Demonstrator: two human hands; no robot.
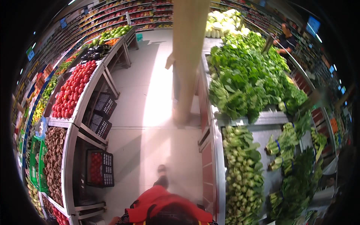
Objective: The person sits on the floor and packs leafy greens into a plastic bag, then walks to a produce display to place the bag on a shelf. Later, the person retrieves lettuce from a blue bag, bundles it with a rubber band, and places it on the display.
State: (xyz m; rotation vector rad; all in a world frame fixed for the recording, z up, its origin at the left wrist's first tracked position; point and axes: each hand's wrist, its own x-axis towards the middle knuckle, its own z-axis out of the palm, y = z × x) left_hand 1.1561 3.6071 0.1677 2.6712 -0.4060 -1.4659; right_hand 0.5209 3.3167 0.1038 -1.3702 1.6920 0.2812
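Observation:
A sliver of my left hand or forearm (114, 220) shows at the bottom edge, too cut off to tell what its fingers do. My right hand is out of view. Below me are a red garment (168, 201) and one dark shoe (161, 168) on the pale tiled floor (126, 152). To my left, brown mushrooms (54, 157) fill a metal-edged display stand, with red tomatoes (74, 90) beyond them. On my right, bok choy (243, 174) lies in rows on a metal counter, beside banded bunches of greens (277, 146). Leafy greens (247, 76) are heaped farther along.
A beige pillar (187, 62) stands ahead beside the right-hand counter. Black plastic crates (108, 168) sit under the left stand; the nearest holds red produce. Eggplants (95, 52) and green produce (116, 32) lie farther along. Another person (287, 42) stands beyond the greens.

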